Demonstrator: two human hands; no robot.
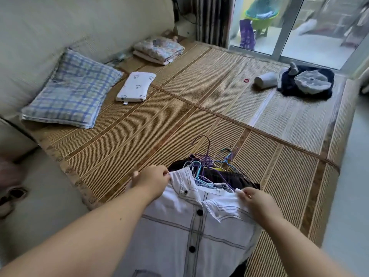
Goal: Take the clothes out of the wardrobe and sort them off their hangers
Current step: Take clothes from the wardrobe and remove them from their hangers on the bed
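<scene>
A woven bamboo mat (179,104) covers the bed, with a cream padded headboard (69,23) along its left edge, a plaid pillow (73,90) and small white pillow (135,86) beside it, and daylight entering through a sliding glass door (319,37) past the far edge.

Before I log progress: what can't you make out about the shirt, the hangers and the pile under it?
Head view:
- Whether the shirt is on a hanger: its collar, pinched by the left hand and right hand, covers the neck.
- Count of hangers: tangled together.
- Dark clothes: mostly covered by the shirt.
- Shirt's hem: cut off by the bottom edge.
- Object at the left edge: blurred.
</scene>
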